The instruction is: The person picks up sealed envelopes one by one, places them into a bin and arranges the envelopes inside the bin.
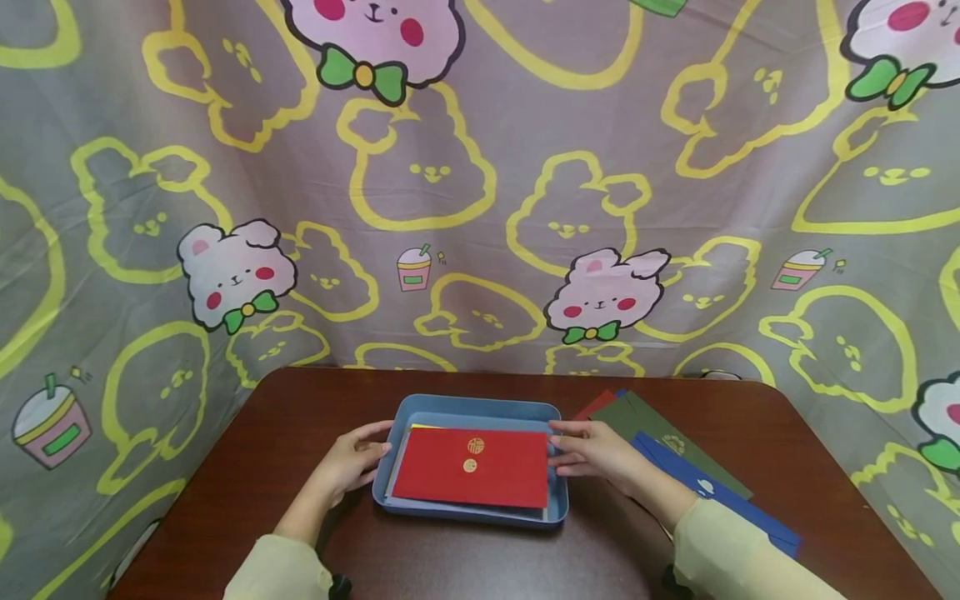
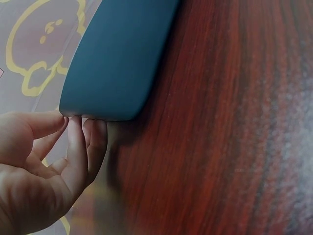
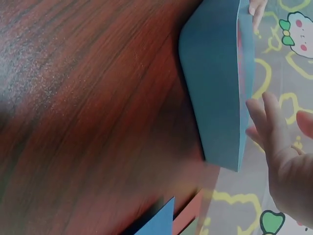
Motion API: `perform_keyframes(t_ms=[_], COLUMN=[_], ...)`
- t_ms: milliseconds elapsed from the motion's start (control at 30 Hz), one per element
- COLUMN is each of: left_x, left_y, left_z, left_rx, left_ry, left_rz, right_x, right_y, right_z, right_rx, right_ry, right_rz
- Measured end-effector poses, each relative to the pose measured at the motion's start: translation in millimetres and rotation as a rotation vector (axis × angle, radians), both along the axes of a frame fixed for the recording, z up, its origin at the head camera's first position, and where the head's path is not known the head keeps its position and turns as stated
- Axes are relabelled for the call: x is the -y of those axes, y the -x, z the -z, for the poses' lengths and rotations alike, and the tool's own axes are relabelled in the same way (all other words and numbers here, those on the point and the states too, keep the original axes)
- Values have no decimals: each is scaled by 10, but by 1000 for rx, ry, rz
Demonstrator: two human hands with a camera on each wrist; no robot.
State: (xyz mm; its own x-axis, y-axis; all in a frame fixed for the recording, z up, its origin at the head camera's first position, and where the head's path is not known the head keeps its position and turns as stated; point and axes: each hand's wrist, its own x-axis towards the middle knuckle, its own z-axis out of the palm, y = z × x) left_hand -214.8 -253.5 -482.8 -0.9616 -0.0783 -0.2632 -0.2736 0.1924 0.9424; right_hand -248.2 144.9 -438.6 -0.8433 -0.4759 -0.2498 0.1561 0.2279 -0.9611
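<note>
Big backdrop first: a bunny-print curtain (image 1: 480, 237) hung behind the tray, and a dark wood tabletop (image 1: 450, 558) sat under it. The blue tray (image 1: 480, 407) itself held a stack topped by a red envelope (image 1: 471, 482). Right of the tray, a blue envelope (image 1: 720, 493) overlapped an olive-green envelope (image 1: 663, 427). The left hand (image 1: 351, 461) had its fingertips against the tray's left wall, grip not closed around it; the right hand (image 1: 600, 450) reached the tray's right rim, grip loose, fingers apart. Tiniest bit: gold emblems (image 1: 476, 446) on that red one.
</note>
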Motion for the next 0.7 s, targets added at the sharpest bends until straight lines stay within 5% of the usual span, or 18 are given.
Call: perform_keyframes(t_ms=[300,700], left_x=[-3,9], left_y=[18,7], left_z=[18,19], left_rx=[13,-2], left_ry=[14,27], left_rz=[-10,-3], right_x=[-85,-332], right_y=[30,86], right_z=[-52,-321], right_rx=[-12,-113], right_ry=[61,88], right_rz=[-60,-23])
